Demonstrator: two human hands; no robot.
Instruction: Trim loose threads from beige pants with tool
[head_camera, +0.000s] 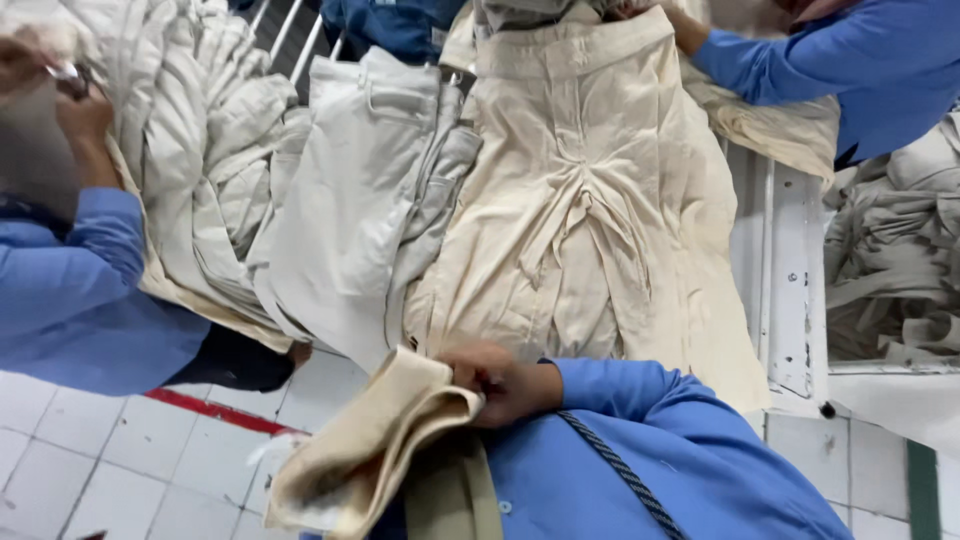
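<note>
My right hand (497, 384) is close to my chest, its fingers closed on a folded cream cloth (372, 440) that hangs down to the left in front of my blue shirt. My left hand is out of sight. Just beyond my hand, a pair of cream trousers (580, 190) lies spread flat on the table with its waistband at the far end. Beside them on the left lies a paler off-white pair (350, 200).
A heap of pale garments (190, 130) fills the table's left part. One co-worker in blue (70, 290) stands at the left with raised hands; another's blue sleeve (840, 60) reaches in top right. A white table edge (790, 270) and more grey-white cloth (890, 260) are right. White tiled floor (150, 460) lies below.
</note>
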